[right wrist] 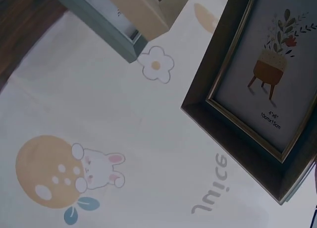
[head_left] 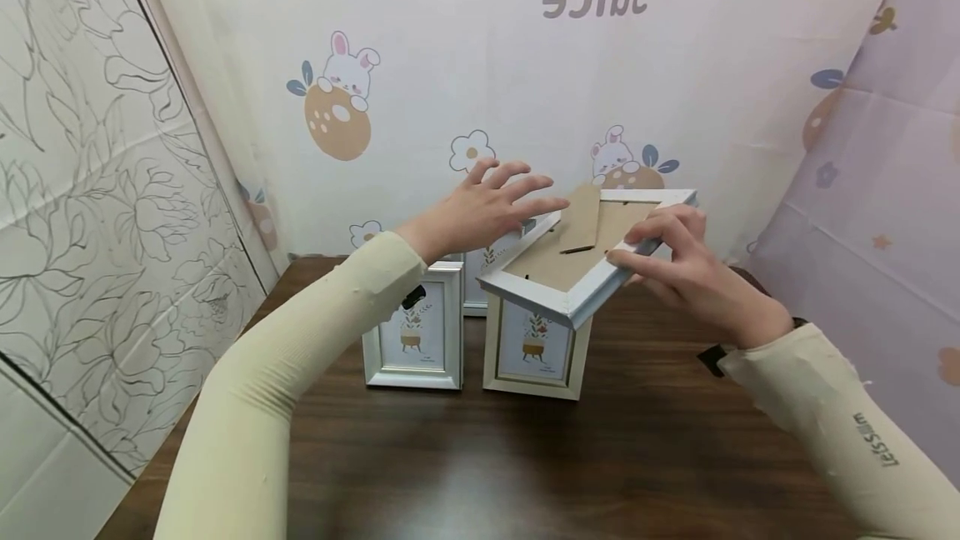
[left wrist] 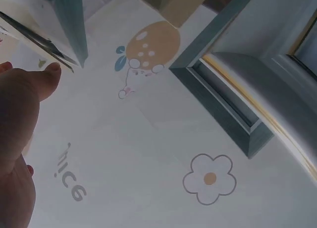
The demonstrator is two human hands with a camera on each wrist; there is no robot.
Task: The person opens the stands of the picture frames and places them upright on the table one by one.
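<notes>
My right hand (head_left: 686, 261) grips a white-edged picture frame (head_left: 540, 297) by its right side, thumb and fingers at the rim. The frame is raised and tilted, its beige backing (head_left: 540, 261) up; an easel leg (head_left: 582, 219) lies along the backing. In the right wrist view the front of this picture frame (right wrist: 235, 139) shows a potted plant print. My left hand (head_left: 483, 211) is at the far left of the frame, fingers spread and fairly straight. A fingertip is close to the easel leg; whether it touches cannot be told.
On the dark wooden table (head_left: 450, 473) a silver-white picture frame (head_left: 412, 378) stands at left and a cream picture frame (head_left: 492, 348) stands below the raised one. Another picture frame (head_left: 474, 307) stands behind them. A printed curtain (head_left: 465, 65) hangs at the back.
</notes>
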